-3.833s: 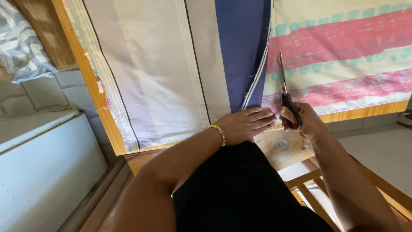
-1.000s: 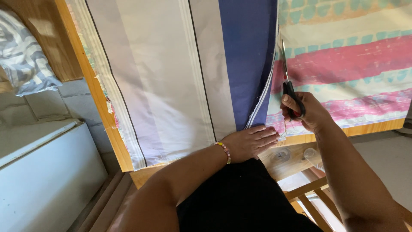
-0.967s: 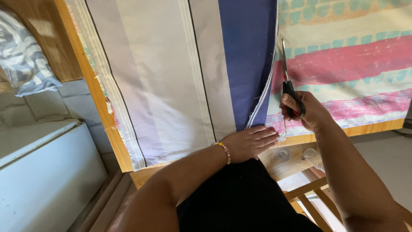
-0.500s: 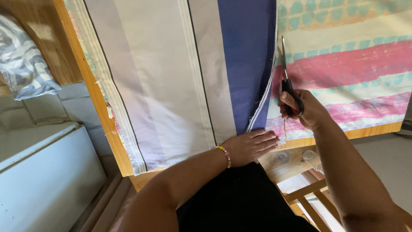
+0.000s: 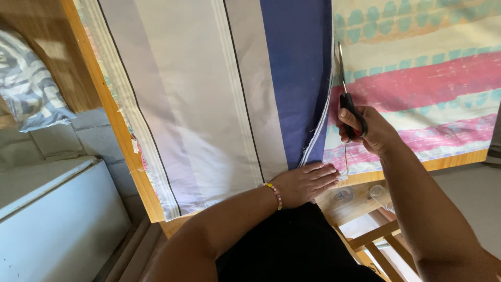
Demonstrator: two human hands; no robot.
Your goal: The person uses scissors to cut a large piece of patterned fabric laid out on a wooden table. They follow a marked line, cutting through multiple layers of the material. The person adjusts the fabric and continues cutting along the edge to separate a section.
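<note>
A striped cloth (image 5: 209, 94) in white, grey and dark blue lies spread over a wooden table (image 5: 130, 156). My left hand (image 5: 305, 183) presses flat on the cloth's near edge, a bead bracelet on its wrist. My right hand (image 5: 368, 130) grips black-handled scissors (image 5: 347, 99), blades pointing away along the blue stripe's right edge, where a narrow white strip (image 5: 315, 141) hangs apart from the cloth. To the right lies a second cloth (image 5: 433, 83) with pink, cream and teal bands.
A white chest-like box (image 5: 57, 219) stands at the lower left beside a block wall. A patterned grey cloth (image 5: 28, 89) lies at the upper left. Wooden frame bars (image 5: 376, 243) and a small clear cup (image 5: 378, 192) sit under the table's near edge.
My right hand and the scissors have advanced farther away along the blue stripe's edge. My left hand stays pressed on the near edge of the cloth.
</note>
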